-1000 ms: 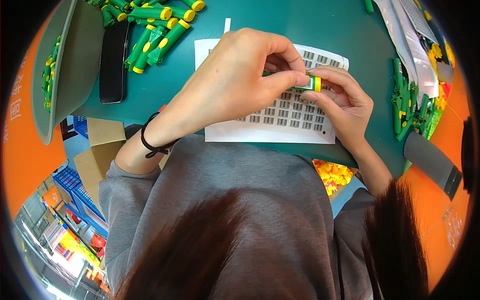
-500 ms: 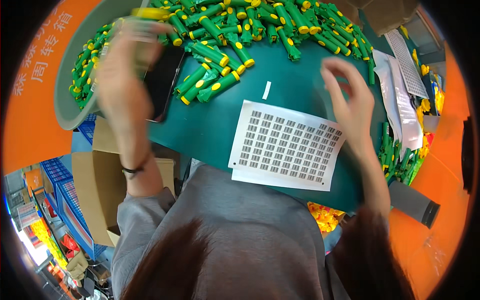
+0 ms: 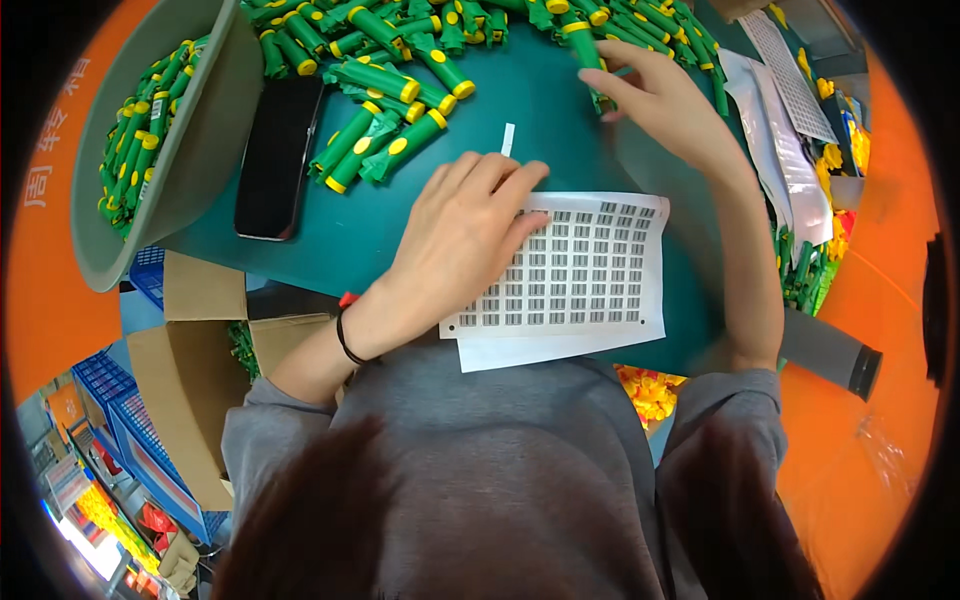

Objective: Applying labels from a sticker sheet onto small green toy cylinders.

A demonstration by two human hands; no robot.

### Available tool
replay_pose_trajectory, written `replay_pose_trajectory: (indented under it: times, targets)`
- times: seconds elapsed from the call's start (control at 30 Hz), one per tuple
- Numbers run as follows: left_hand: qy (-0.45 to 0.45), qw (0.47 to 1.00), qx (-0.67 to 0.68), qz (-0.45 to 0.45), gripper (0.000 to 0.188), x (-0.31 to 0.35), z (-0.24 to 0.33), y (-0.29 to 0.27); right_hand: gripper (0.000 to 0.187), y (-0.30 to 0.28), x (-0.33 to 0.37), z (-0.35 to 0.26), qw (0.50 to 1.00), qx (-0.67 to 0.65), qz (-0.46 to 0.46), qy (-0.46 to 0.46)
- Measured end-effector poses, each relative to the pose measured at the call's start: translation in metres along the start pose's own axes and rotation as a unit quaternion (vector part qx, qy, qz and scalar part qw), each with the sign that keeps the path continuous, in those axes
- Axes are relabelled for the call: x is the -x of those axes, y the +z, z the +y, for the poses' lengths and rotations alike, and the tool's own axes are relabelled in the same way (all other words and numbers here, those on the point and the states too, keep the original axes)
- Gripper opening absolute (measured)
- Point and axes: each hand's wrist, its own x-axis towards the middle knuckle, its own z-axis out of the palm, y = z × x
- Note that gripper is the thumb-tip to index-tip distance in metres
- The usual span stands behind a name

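Note:
My right hand (image 3: 660, 105) closes its thumb and fingers around a green tube with a yellow cap (image 3: 580, 42) at the near edge of the pile. A white sheet of small printed labels (image 3: 590, 270) lies at the table's near edge. Over its upper left part rests my left hand (image 3: 455, 225), palm down, thumb on the labels and index finger stretched past the far edge, with a gap between them. The hand hides that corner. Just beyond its fingers lies a narrow white strip (image 3: 508, 138). Several loose green tubes (image 3: 372, 150) lie farther left.
A grey-green tub (image 3: 95, 235) of tubes stands at the left, beside a black phone (image 3: 270, 160). An open cardboard box (image 3: 180, 400) sits below the table's left edge. White plastic bags (image 3: 790, 150) and a dark grey cylinder (image 3: 825, 352) are at the right.
My left hand has come from the tub down to the label sheet. My right hand has moved up and left and taken hold of a tube. The label sheet has turned slightly.

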Motion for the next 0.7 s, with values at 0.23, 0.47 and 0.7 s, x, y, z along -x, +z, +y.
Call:
replay_pose_trajectory:
  times: [0.23, 0.47, 0.7]
  targets:
    - [0.112, 0.993, -0.049, 0.006, 0.029, -0.033, -0.001, 0.011, 0.037, 0.009, 0.110, 0.017, 0.924, -0.371, 0.097, 0.012]
    - [0.105, 0.993, 0.033, 0.036, 0.025, -0.055, 0.019, 0.051, 0.030, 0.034, 0.163, 0.049, 0.898, -0.433, 0.067, 0.036]
    - [0.155, 0.984, 0.061, 0.068, 0.012, -0.077, 0.014, 0.068, 0.026, 0.034, 0.165, 0.047, 0.906, -0.421, 0.042, -0.001]
